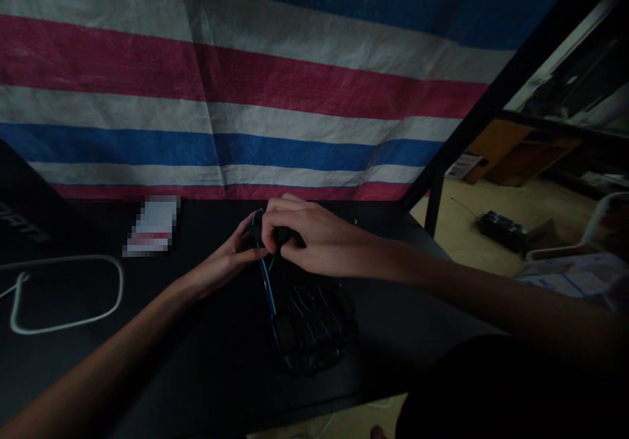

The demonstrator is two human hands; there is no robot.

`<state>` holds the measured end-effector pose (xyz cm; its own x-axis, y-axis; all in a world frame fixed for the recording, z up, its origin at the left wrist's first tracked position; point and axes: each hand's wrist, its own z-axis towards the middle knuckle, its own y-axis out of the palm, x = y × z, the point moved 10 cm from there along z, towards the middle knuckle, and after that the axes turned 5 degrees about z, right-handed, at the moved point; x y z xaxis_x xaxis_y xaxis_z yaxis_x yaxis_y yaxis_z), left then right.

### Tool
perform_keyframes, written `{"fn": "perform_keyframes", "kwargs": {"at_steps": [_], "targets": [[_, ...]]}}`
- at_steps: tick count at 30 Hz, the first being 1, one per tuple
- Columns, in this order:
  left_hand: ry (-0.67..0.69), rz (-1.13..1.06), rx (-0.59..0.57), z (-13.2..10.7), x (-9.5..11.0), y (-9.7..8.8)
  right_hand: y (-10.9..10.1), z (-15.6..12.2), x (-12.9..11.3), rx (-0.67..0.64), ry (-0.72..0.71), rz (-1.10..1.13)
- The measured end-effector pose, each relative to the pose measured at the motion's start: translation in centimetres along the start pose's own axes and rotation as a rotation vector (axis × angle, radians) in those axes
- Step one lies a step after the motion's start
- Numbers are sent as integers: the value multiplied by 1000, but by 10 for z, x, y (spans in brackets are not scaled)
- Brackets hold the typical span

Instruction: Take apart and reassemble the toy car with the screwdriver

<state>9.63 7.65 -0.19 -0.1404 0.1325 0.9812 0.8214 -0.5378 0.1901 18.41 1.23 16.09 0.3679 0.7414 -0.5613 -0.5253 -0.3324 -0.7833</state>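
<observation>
A dark toy car (314, 324) with a blue body edge lies on the black tabletop, apparently with its underside up. Wheels show along its sides, and there is a small red spot near its middle. My left hand (234, 254) grips the far left end of the car, thumb on the near side and fingers behind the blue edge. Over that same end, my right hand (297, 232) is closed around a dark handle. A thin metal shaft points down from it, so it looks like a screwdriver (272, 264). Its tip is lost in the shadow.
A black tabletop (196, 354) carries a blurred-out white and red packet (153, 226) and a white wire loop (66, 329) on the left. Striped sheeting (275, 85) hangs behind. To the right, a black frame post (432, 203) stands before a floor with scattered items.
</observation>
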Motion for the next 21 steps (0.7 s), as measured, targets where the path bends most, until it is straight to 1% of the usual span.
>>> {"fn": "perform_keyframes", "kwargs": {"at_steps": [3, 5, 8, 11, 12, 14, 17, 19, 21], "targets": [[9, -4, 11, 0, 5, 3, 2, 0, 17, 88, 85, 219], [2, -11, 20, -1, 8, 6, 7, 0, 32, 172, 150, 414], [-27, -13, 31, -3, 8, 8, 13, -1, 51, 300, 204, 658], [-31, -3, 40, -5, 8, 6, 7, -6, 71, 414, 305, 820], [-30, 1, 41, -5, 8, 6, 2, -9, 79, 445, 359, 832], [-34, 5, 43, -4, 7, 4, -11, -18, 95, 476, 483, 790], [-58, -27, 80, -3, 3, 1, -27, -36, 119, 455, 653, 662], [-70, -73, 119, -2, 1, -2, -30, -49, 137, 439, 728, 597], [-72, -117, 150, -2, 0, -3, -26, -61, 156, 415, 796, 522]]}}
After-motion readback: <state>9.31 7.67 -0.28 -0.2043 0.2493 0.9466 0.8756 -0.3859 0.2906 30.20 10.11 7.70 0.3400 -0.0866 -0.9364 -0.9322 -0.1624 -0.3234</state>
